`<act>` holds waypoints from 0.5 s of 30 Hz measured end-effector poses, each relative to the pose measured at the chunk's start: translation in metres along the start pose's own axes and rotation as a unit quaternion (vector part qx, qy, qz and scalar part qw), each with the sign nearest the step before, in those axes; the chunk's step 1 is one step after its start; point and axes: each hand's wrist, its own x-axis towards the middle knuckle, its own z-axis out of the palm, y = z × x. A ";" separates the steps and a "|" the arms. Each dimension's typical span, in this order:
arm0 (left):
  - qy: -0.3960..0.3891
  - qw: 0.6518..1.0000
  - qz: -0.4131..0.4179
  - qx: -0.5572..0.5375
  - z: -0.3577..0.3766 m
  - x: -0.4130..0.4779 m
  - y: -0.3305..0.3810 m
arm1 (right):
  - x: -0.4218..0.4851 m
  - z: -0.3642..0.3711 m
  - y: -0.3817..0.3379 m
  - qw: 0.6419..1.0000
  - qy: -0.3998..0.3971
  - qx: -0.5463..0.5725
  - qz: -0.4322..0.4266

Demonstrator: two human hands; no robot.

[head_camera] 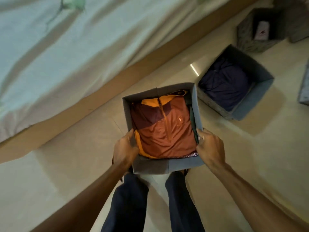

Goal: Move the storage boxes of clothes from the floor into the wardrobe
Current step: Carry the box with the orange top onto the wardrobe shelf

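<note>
Grey box (167, 166) of folded clothes, held directly ahead above the person's legs. Left hand (125, 148) grips its left wall, right hand (210, 144) its right wall, both equally near. A second box (254, 101) lies on the floor, farther right.

We see the left hand (125, 149) and right hand (210, 145) gripping opposite walls of a grey box (160, 166) holding a folded orange jacket (164, 129), beside the bed (66, 52).
</note>
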 end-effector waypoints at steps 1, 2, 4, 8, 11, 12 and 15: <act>-0.003 1.000 0.008 0.006 -0.014 -0.024 0.016 | -0.021 -0.028 -0.004 1.000 0.008 0.005 0.021; -0.007 1.000 0.014 0.007 -0.027 -0.044 0.031 | -0.037 -0.051 -0.008 0.999 0.007 0.010 0.038; -0.028 0.999 0.022 0.002 -0.057 -0.093 0.063 | -0.074 -0.105 -0.015 0.998 0.012 0.021 0.058; -0.053 0.998 0.034 0.014 -0.115 -0.168 0.119 | -0.136 -0.209 -0.028 0.994 0.030 0.041 0.094; -0.042 0.997 0.061 0.026 -0.156 -0.211 0.163 | -0.177 -0.276 -0.036 0.992 0.046 0.065 0.096; -0.039 0.996 0.069 0.028 -0.166 -0.224 0.176 | -0.189 -0.293 -0.038 0.991 0.052 0.072 0.098; -0.014 0.995 0.095 0.028 -0.188 -0.256 0.214 | -0.218 -0.338 -0.036 0.989 0.082 0.090 0.087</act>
